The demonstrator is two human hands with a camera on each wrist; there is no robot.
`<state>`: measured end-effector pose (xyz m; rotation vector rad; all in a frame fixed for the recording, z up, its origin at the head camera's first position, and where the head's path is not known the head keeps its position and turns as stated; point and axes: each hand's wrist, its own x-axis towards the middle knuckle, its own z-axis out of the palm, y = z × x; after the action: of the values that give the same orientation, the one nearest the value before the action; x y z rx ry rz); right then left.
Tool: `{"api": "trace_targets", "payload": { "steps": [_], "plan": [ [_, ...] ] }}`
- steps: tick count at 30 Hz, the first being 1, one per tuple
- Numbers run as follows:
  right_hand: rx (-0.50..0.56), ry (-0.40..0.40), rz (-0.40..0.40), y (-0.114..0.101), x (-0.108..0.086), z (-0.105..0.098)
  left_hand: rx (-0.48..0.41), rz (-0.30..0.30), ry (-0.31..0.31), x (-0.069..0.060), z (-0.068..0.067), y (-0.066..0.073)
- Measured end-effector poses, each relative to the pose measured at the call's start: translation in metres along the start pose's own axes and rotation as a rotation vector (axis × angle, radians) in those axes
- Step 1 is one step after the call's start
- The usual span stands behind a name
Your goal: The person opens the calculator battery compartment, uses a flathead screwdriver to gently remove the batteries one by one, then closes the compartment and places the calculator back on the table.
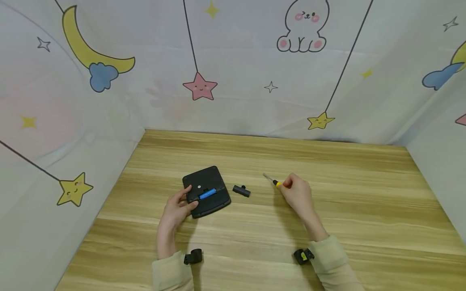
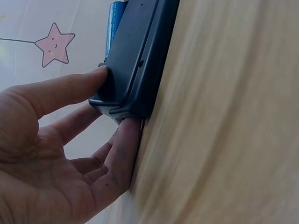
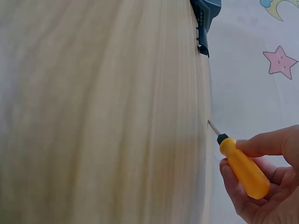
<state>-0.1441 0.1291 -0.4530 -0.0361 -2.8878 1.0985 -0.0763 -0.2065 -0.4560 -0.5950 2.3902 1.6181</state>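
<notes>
A flat black device (image 1: 209,178) with rounded corners lies on the table, its battery side up. One blue battery (image 1: 208,194) sits in its slot, also visible as a blue battery (image 2: 112,25) in the left wrist view. My left hand (image 1: 177,208) grips the device at its left edge; the thumb presses its upper face and other fingers reach its side. Right of the device lies a small dark battery cover (image 1: 241,191). My right hand (image 1: 299,195) pinches a screwdriver (image 3: 245,170) by its yellow handle, the metal tip pointing up and left, away from the device.
The wood-grain table (image 1: 364,194) extends on both sides of the hands and behind the device. White cloth (image 1: 247,81) printed with stars and a moon hangs behind and at the sides. Each sleeve cuff carries a small black camera (image 1: 193,256).
</notes>
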Motion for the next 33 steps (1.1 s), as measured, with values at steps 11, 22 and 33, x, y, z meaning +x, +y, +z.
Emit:
{"api": "trace_targets", "payload": {
  "steps": [11, 22, 33],
  "plan": [
    [-0.138, -0.131, -0.116, -0.0013, 0.0036, -0.0008, 0.006, 0.002, -0.003, 0.0006, -0.0004, -0.0004],
    [-0.169, -0.192, -0.116, -0.0016, 0.0036, -0.0007, 0.011, -0.012, -0.001, 0.0002, -0.0002, 0.0014],
    [-0.196, -0.207, -0.096, -0.0035, 0.0035, -0.0008, 0.007, -0.01, 0.001, 0.001, -0.0001, 0.0007]
  ]
}}
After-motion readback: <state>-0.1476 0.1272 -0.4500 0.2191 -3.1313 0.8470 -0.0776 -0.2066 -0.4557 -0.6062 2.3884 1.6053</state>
